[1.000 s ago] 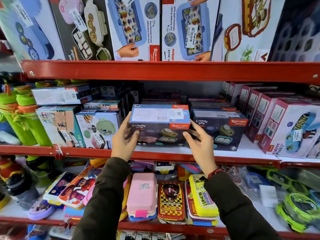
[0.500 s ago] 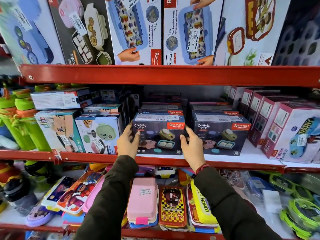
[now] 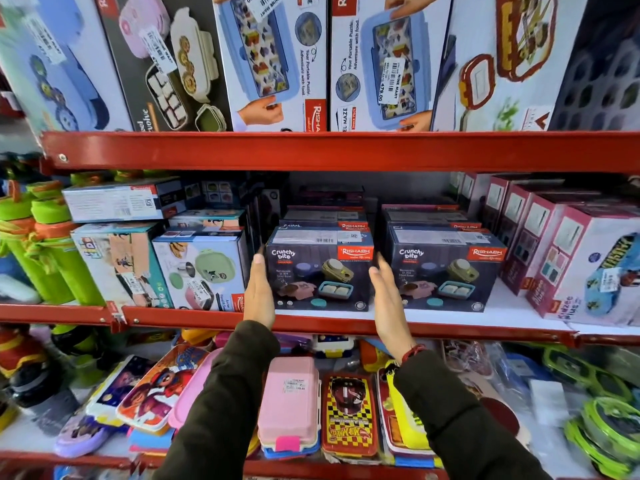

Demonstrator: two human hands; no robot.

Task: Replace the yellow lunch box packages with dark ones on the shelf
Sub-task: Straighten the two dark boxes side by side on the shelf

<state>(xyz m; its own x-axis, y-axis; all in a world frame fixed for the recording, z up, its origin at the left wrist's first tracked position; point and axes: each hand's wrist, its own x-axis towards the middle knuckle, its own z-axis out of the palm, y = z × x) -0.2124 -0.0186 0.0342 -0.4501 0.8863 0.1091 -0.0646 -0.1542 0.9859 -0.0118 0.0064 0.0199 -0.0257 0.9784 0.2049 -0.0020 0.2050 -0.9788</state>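
A dark "Crunchy bite" lunch box package (image 3: 320, 271) stands on the middle shelf (image 3: 194, 317), its front near the red rim. A second dark package (image 3: 446, 271) stands right of it, with a narrow gap between them. More dark packages (image 3: 323, 220) are lined up behind both. My left hand (image 3: 258, 292) lies flat against the front-left corner of the first package, fingers straight. My right hand (image 3: 388, 299) is flat and open at its front-right corner, in the gap. Neither hand grips the package.
A pale box with a green lunch box picture (image 3: 201, 271) stands just left of my left hand. Pink-edged boxes (image 3: 554, 258) fill the right of the shelf. Green bottles (image 3: 52, 251) are far left. Loose lunch boxes, one pink (image 3: 289, 407), lie on the shelf below.
The dark package was tilted in both hands, then set down and pushed back on the shelf. My fingers have straightened and come off its sides.
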